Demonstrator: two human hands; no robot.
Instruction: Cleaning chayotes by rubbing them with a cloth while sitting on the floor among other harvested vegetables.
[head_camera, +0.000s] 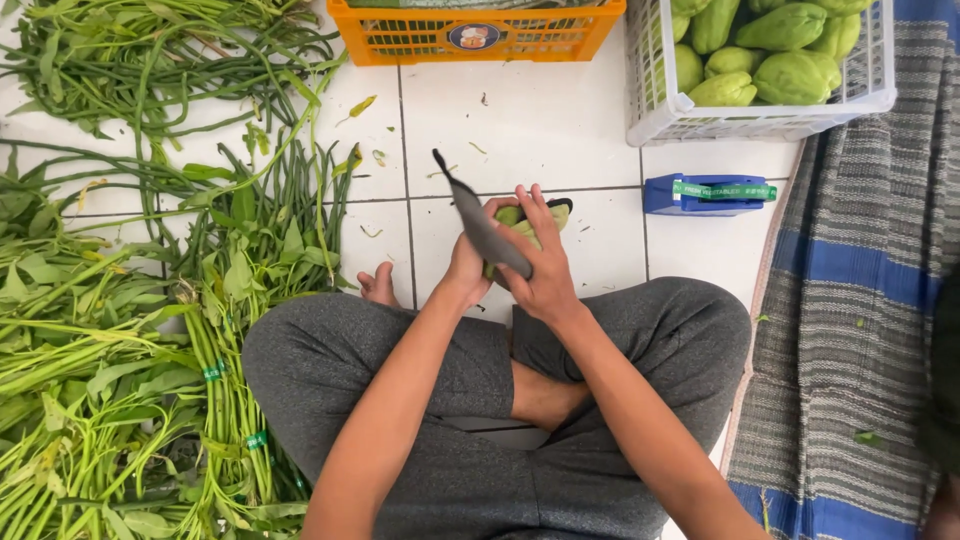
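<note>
Seated cross-legged on the white tiled floor (520, 120), we clasp a pale green chayote (527, 228) in our left hand (470, 262), right hand (540, 265) fingers closed around a grey blade (485, 232) that could slip toward the thumb.

Counts across the floor, upper frame to lower left

Two baskets: one orange basket (480, 35), one white basket (760, 115) showing about eight chayotes (785, 25); one blue tape dispenser (705, 195); two hands; one striped mat (860, 300).
</note>
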